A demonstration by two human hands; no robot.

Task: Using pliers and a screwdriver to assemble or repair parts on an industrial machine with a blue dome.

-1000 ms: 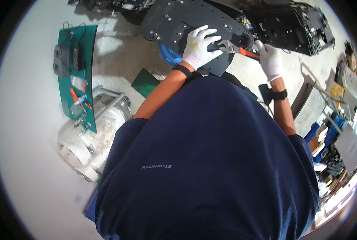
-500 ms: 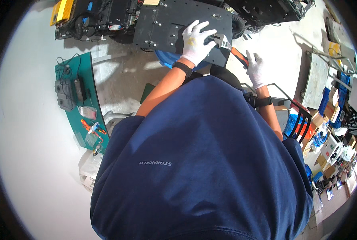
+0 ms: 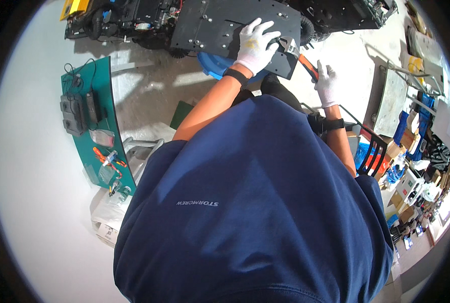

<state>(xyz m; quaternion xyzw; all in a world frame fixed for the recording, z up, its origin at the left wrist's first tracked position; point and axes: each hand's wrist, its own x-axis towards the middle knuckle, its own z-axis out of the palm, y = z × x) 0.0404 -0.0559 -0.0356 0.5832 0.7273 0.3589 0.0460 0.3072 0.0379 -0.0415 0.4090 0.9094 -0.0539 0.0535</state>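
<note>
Both my hands wear white gloves. My left hand [image 3: 255, 49] lies with fingers spread on a dark panel [image 3: 212, 30] studded with bolts. Its thumb and nearest fingers are beside the metal head of an adjustable wrench [image 3: 307, 65]. That head rests over the panel's right part, and the orange-and-black handle slants down to the right. My right hand [image 3: 328, 87] is at the handle's end, fingers stretched upward and apart, seemingly touching the handle with its inner side. I cannot see whether the wrench jaws grip a bolt under my left hand.
Dark machinery with hoses [image 3: 157, 20] borders the panel. A blue round object [image 3: 216, 64] sits beneath it. At left, a green board [image 3: 101, 88] carries a grey case, a black adapter, cables and orange-handled tools. A black chair back [image 3: 375, 154] and cluttered boxes are to the right.
The panel, both hands and the wrench appear slightly farther right in the view, while the green board has shifted left. The hands keep nearly the same poses around the wrench.
</note>
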